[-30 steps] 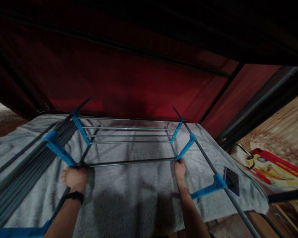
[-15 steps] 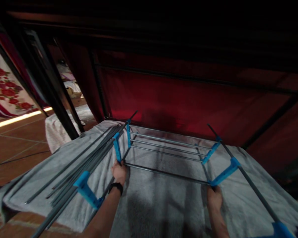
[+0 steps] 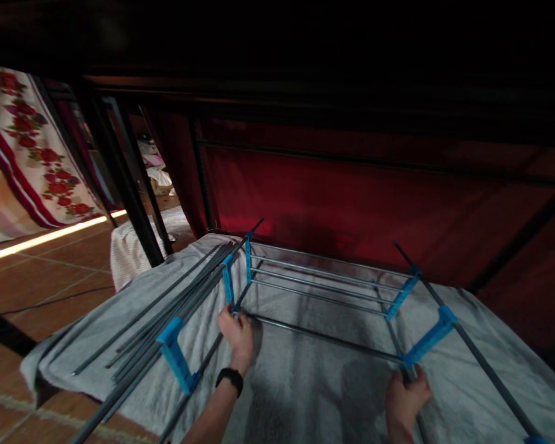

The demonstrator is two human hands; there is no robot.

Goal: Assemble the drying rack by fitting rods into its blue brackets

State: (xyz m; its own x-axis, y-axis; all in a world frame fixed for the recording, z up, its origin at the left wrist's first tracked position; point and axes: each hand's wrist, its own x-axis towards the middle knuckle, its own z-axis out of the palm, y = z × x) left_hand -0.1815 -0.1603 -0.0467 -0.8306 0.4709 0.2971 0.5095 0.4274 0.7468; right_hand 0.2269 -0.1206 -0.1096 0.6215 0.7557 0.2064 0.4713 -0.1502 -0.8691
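A metal rack frame (image 3: 324,290) of grey rods and blue plastic connectors lies on a grey towel (image 3: 305,388). My left hand (image 3: 237,333), with a black wristband, grips the near left corner of the frame by a blue connector (image 3: 228,285). My right hand (image 3: 406,398) grips the near right corner, just under another blue connector (image 3: 428,339). A thin cross rod (image 3: 324,337) runs between the two hands. A bundle of loose grey rods (image 3: 166,314) lies to the left of my left hand.
A red fabric wall (image 3: 351,197) with dark poles rises behind the towel. Black posts (image 3: 120,179) stand at the left, with a floral cloth (image 3: 23,142), tiled floor (image 3: 37,277) and a white cloth (image 3: 129,246) beyond.
The view has swung left and slightly down, so the phone and red box at the right left the picture. Both hands stay on the frame's near corners; the right hand shifted lower.
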